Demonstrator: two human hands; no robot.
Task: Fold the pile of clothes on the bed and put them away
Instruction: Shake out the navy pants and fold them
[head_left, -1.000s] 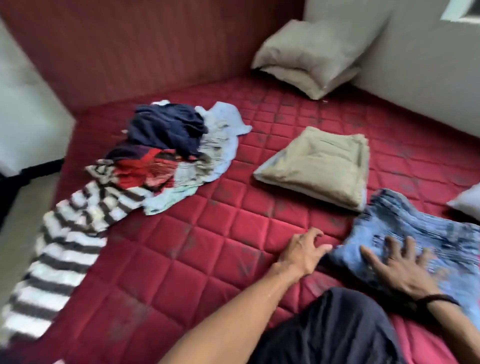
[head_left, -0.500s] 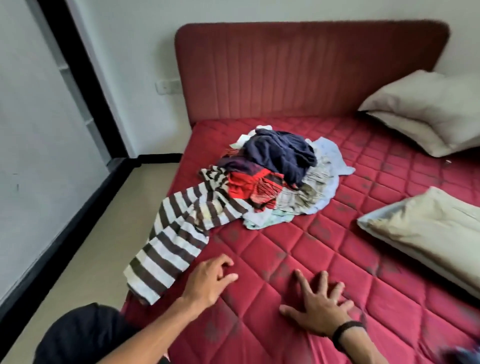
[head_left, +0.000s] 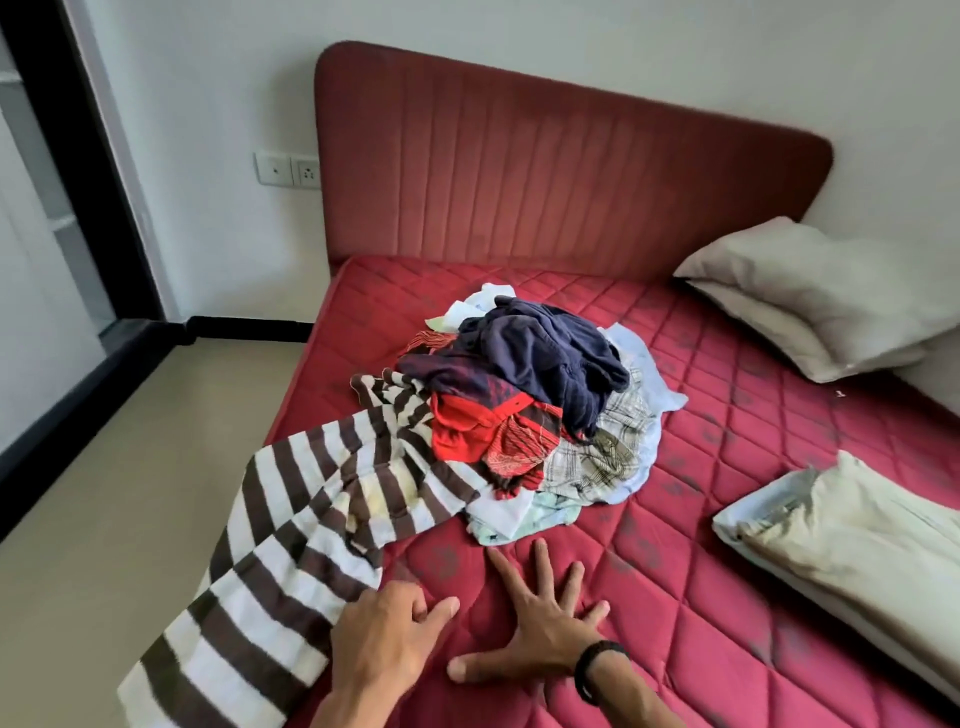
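Landmark = the pile of clothes (head_left: 524, 410), heaped mid-mattress (head_left: 727, 597), nearer the headboard (head_left: 545, 156) than the person.

- Left hand (head_left: 384, 639): on the near side of the pile, at the mattress edge, right against the striped garment (head_left: 291, 545) that trails out of the pile and hangs off the side. Fingers loosely curled, thumb out. Looks like it touches the stripe hem, but I can't tell if it actually pinches cloth; the contact is hidden under the knuckles. Best read: nothing held.
- Right hand (head_left: 540, 623): flat on bare mattress just short of the pile's near edge, fingers spread wide and straight, fingertips pointing at the pale blue piece (head_left: 524, 514) at the pile's foot. Holding nothing. Probably braced there to take body weight while leaning in.
- Black band (head_left: 597, 670) on the right wrist.
- Right of the pile, well apart: a beige folded item (head_left: 857, 545) lying flat, likely parked clear to keep the working area free.
- Beyond the pile to the right, at the wall: pillows (head_left: 821, 296).

Judgement: pile mostly unfolded; the striped piece is the closest grab and the obvious next pick.
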